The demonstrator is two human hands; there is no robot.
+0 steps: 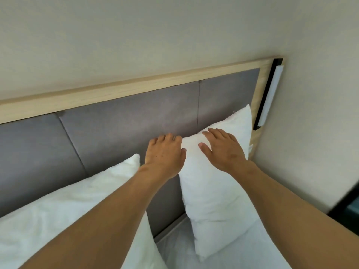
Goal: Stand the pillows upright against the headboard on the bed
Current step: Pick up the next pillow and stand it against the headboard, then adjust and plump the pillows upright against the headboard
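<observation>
Two white pillows lean upright against the grey padded headboard point(120, 121) with its light wood frame. The right pillow point(213, 200) stands at the headboard's right end. My left hand point(165, 152) grips its upper left corner, fingers curled behind the edge. My right hand point(223, 148) lies flat on its upper front, fingers spread. The left pillow point(64, 214) leans against the headboard under my left forearm, with a gap of bare headboard between the two pillows.
White bed sheet point(178, 247) lies below the pillows. A black and white wall lamp strip point(270, 94) is fixed beside the headboard's right edge. A dark nightstand point(349, 208) stands at the right against the beige wall.
</observation>
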